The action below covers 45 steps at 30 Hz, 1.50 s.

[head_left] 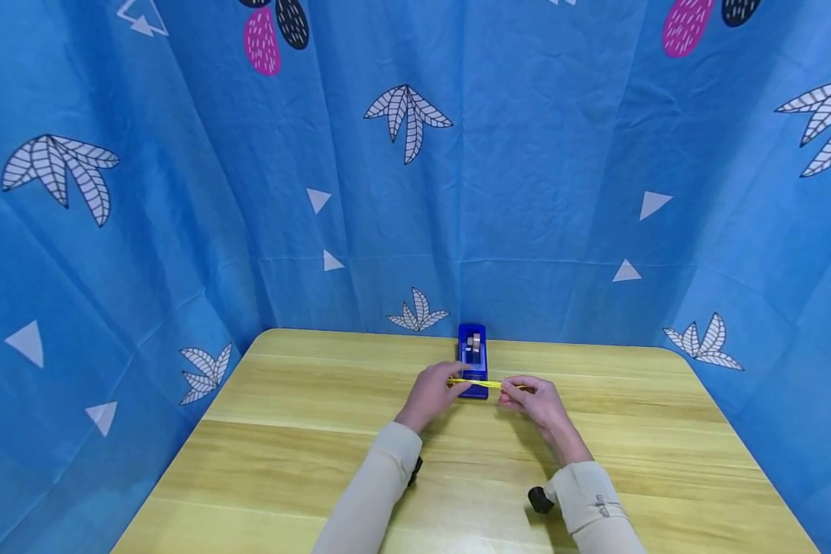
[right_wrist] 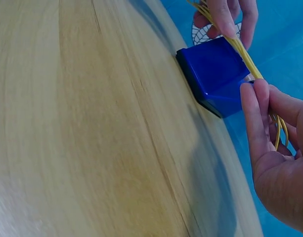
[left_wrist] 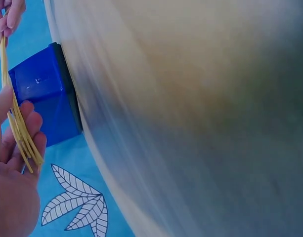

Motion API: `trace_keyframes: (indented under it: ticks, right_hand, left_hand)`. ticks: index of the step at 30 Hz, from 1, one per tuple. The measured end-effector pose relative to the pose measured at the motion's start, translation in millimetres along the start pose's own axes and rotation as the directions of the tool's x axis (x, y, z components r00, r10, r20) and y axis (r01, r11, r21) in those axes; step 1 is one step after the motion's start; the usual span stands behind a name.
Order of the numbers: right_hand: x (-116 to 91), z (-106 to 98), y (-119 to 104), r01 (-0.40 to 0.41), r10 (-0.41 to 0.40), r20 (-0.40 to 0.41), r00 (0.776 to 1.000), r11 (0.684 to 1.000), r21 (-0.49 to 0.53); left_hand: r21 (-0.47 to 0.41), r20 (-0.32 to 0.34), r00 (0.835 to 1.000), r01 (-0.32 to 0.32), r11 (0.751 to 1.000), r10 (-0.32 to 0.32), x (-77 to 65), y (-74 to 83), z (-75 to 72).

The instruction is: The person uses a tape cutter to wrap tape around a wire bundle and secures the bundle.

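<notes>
A thin bundle of yellow strands [head_left: 486, 383] stretches between the two hands above the table. My left hand [head_left: 432, 391] pinches it near one end, the thumb on top and the fingers beneath; several loose ends [left_wrist: 30, 148] fan out across those fingers. With thumb and fingertips, my right hand [head_left: 542, 404] grips the other part, and looped strands [right_wrist: 280, 131] hang inside that palm. Just behind and below the bundle stands a blue tape dispenser [right_wrist: 213, 69], partly covered by the left fingers in the head view.
The wooden table [head_left: 284, 400] has rounded far corners. A blue patterned curtain [head_left: 526, 192] hangs behind it and along both sides. The dispenser stands at the table's far edge. Dark wrist cameras [head_left: 541, 500] sit by the sleeves.
</notes>
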State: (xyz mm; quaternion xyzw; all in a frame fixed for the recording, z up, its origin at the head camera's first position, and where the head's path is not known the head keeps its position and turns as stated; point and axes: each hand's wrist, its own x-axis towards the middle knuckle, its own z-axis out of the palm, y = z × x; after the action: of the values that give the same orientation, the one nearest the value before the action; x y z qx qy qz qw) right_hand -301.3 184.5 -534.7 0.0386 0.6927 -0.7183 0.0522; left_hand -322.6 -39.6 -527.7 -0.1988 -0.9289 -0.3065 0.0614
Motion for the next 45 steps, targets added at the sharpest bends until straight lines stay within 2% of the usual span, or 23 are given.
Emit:
trace_keyframes:
  ticks: [5, 12, 14, 16, 18, 19, 21, 24, 26, 28, 29, 30, 31, 33, 36, 40, 45]
  right_hand:
    - [-1, -1, 0, 0.001, -0.001, -0.007, 1.000, 1.000, -0.005]
    - [0, 0, -1, -0.003, 0.002, -0.021, 1.000, 0.999, -0.045]
    - [0, 1, -2, 0.000, -0.002, -0.031, 1.000, 0.997, -0.074]
    - [0, 2, -2, 0.034, -0.041, -0.040, 0.998, 0.985, -0.167]
    - [0, 3, -1, 0.098, -0.117, -0.042, 0.992, 0.942, -0.320]
    - [0, 3, -2, 0.134, -0.162, -0.034, 0.986, 0.905, -0.403]
    - [0, 5, -2, 0.197, -0.246, -0.014, 0.969, 0.807, -0.557]
    - [-1, 10, -4, 0.265, -0.334, 0.041, 0.942, 0.659, -0.704]
    - [-1, 15, -6, 0.317, -0.399, 0.093, 0.912, 0.545, -0.776]
    - [-1, 21, -6, 0.368, -0.464, 0.147, 0.873, 0.430, -0.824]
    - [0, 23, -6, 0.391, -0.498, 0.171, 0.850, 0.378, -0.839]
    - [0, 26, -6, 0.412, -0.523, 0.194, 0.830, 0.339, -0.846]
    - [0, 28, -5, 0.433, -0.544, 0.212, 0.812, 0.316, -0.844]
    - [1, 32, -3, 0.467, -0.579, 0.232, 0.782, 0.296, -0.833]
    - [4, 37, 0, 0.500, -0.629, 0.228, 0.743, 0.295, -0.814]
    - [6, 41, 3, 0.507, -0.674, 0.192, 0.713, 0.307, -0.805]
    - [5, 42, 5, 0.511, -0.709, 0.182, 0.682, 0.282, -0.812]
  left_hand:
    - [-0.009, 0.011, 1.000, -0.012, 1.000, 0.013, 3.3, 0.7, 2.4]
    - [-0.130, 0.004, 1.000, -0.006, 0.992, 0.007, 6.6, -1.8, 5.7]
    - [-0.170, -0.001, 1.000, -0.012, 0.985, 0.011, 7.5, -2.9, 6.9]
    - [-0.199, -0.006, 1.000, -0.018, 0.980, 0.017, 8.1, -3.3, 7.4]
    - [-0.210, -0.016, 1.000, -0.029, 0.977, 0.026, 8.1, -3.9, 8.1]
    - [-0.211, -0.017, 0.999, -0.031, 0.977, 0.028, 8.2, -4.1, 8.3]
    - [-0.212, -0.025, 0.999, -0.039, 0.976, 0.034, 8.0, -4.9, 8.9]
    - [-0.214, -0.032, 0.999, -0.047, 0.976, 0.041, 6.1, -4.6, 9.8]
    - [-0.221, -0.039, 0.998, -0.052, 0.974, 0.044, 4.7, -4.1, 10.2]
    - [-0.227, -0.045, 0.998, -0.049, 0.973, 0.040, 3.5, -3.4, 10.8]
    - [-0.231, -0.048, 0.998, -0.051, 0.972, 0.041, 3.4, -3.3, 11.0]
    - [-0.237, -0.052, 0.998, -0.049, 0.970, 0.038, 3.3, -3.3, 11.4]
    - [-0.237, -0.056, 0.998, -0.047, 0.970, 0.034, 3.4, -3.4, 12.1]
    - [-0.231, -0.060, 0.998, -0.037, 0.972, 0.023, 3.6, -3.8, 13.1]
    - [-0.215, -0.067, 0.998, -0.028, 0.976, 0.014, 3.3, -4.9, 14.1]
    - [-0.213, -0.061, 0.998, -0.021, 0.977, 0.008, 3.1, -5.1, 14.8]
    - [-0.220, -0.052, 0.999, -0.006, 0.975, -0.005, 3.3, -4.1, 15.7]
